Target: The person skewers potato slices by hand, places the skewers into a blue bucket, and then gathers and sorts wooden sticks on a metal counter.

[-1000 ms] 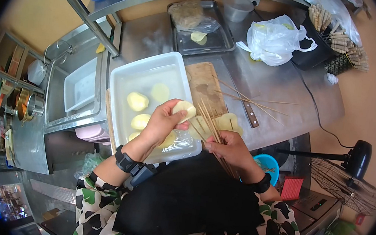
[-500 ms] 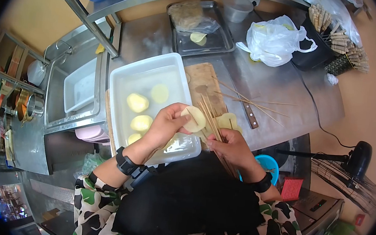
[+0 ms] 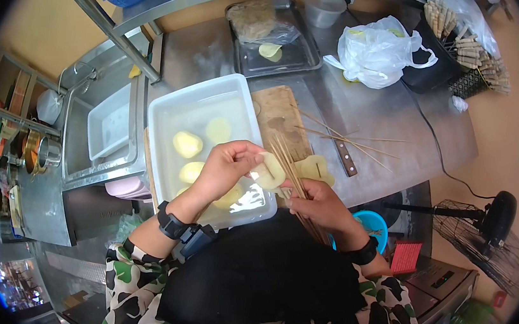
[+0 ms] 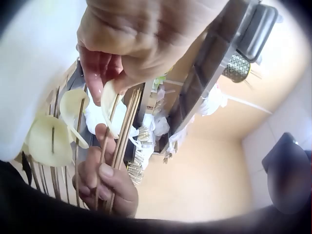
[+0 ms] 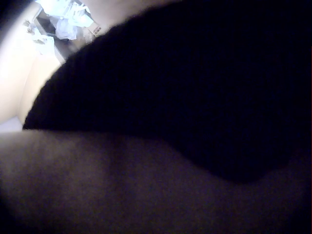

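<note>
My left hand (image 3: 231, 170) pinches a thin, pale potato slice (image 3: 269, 171) between thumb and fingers, above the near right corner of the water tub. One skewer runs through this slice, as the left wrist view also shows. Just to the right, my right hand (image 3: 320, 205) grips a bundle of thin wooden skewers (image 4: 127, 122), its thumb lying along them. Other potato slices (image 3: 314, 167) on skewers stand beside that hand; two such slices (image 4: 48, 141) face the left wrist camera. The right wrist view is mostly dark.
Peeled potatoes (image 3: 187, 145) lie in water in the white tub (image 3: 156, 126). Right of it are a wooden cutting board (image 3: 281, 110), a knife (image 3: 344, 156) and loose skewers (image 3: 371, 138). Behind stand a dark tray (image 3: 312, 62) and a white plastic bag (image 3: 374, 50). A fan (image 3: 499, 221) is at the right.
The slice in the left hand came over to the right, and a skewer now passes through it. The right hand keeps its grip on the bundle. The head view shifted slightly.
</note>
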